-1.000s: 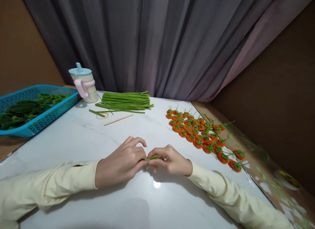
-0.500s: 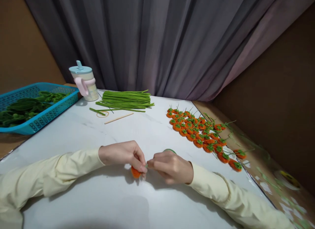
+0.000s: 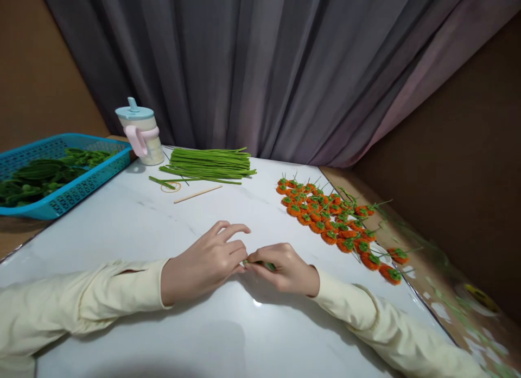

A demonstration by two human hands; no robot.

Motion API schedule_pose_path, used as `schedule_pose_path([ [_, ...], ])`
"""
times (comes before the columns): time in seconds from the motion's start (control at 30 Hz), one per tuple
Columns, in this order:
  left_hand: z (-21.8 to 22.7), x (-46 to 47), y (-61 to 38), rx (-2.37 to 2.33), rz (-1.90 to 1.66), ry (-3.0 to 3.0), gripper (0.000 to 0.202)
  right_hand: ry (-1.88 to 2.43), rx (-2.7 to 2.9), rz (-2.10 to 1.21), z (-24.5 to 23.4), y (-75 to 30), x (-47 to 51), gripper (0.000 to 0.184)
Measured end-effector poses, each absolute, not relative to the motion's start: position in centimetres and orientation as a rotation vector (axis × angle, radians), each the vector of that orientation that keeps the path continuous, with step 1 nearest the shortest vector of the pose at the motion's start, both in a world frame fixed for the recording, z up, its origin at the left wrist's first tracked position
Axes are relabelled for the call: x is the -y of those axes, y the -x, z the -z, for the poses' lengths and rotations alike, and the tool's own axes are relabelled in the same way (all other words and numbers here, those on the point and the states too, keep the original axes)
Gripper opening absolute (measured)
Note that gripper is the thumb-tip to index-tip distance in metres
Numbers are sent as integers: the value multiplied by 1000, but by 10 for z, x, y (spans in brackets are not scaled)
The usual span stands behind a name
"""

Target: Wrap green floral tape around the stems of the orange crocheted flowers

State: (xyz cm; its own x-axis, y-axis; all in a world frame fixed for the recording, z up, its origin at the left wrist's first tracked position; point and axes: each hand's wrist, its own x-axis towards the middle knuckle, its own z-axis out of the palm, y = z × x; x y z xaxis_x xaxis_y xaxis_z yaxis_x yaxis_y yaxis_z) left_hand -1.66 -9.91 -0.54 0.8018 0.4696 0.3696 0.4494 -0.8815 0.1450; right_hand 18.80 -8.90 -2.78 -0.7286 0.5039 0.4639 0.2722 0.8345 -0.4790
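My right hand (image 3: 287, 269) pinches one green strip (image 3: 269, 266) over the glossy worktop (image 3: 285, 340); its fingertips meet those of my left hand (image 3: 207, 264), whose grip I can't tell from here. My feed shows one slim stick (image 3: 198, 194), one perforated basket (image 3: 89, 185), one lidded cup (image 3: 152, 149); the ribbed orange rounds (image 3: 348, 234) overlap beyond counting.
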Motion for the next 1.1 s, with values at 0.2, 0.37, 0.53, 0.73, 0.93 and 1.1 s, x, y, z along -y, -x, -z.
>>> schedule_pose_path([
  [0.2, 4, 100, 17, -714, -613, -2789, 22, 478, 2548, -456, 30, -191, 84, 24],
  [0.37, -1, 91, 15, -854, -451, -2421, 20, 366, 2726, -134, 36, -193, 83, 24],
  [0.53, -2, 72, 15, -924, -169, -1756, 14, 68, 2593, 382, 34, -188, 84, 16],
  [0.73, -3, 74, 15, -863, -31, -1665, 16, 5, 2571, 446, 34, -186, 86, 22],
  [0.93, -4, 95, 14, -969, -313, -2630, 9, 336, 2630, 138, 40, -185, 87, 24],
  [1.1, 3, 95, 16, -918, -449, -2811, 18, 515, 2641, -1, 43, -188, 84, 22],
])
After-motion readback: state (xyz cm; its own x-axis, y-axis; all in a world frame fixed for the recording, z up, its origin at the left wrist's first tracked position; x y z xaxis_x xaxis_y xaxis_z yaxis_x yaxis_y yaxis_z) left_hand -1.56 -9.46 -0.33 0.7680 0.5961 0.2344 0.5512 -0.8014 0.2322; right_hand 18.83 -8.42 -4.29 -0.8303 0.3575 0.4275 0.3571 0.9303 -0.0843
